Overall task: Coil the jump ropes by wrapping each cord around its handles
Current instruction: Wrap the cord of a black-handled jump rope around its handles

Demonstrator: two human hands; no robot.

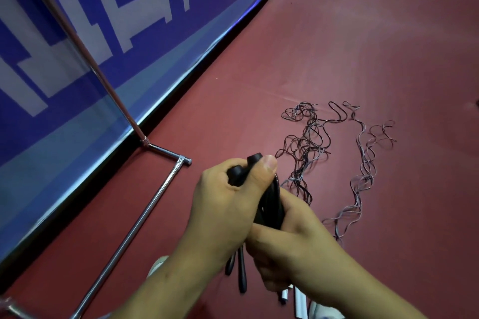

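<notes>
Above open floor [363,46], left hand [228,204] grips handles [270,204].

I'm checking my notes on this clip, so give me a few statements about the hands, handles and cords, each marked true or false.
1. The left hand and right hand both grip the black handles. True.
2. All the cord is wound round the handles. False: tangled cords lie loose on the red floor.
3. A metal stand rests on the floor left of the hands. True.
4. The banner is plain green. False: it is blue with white shapes.
</notes>
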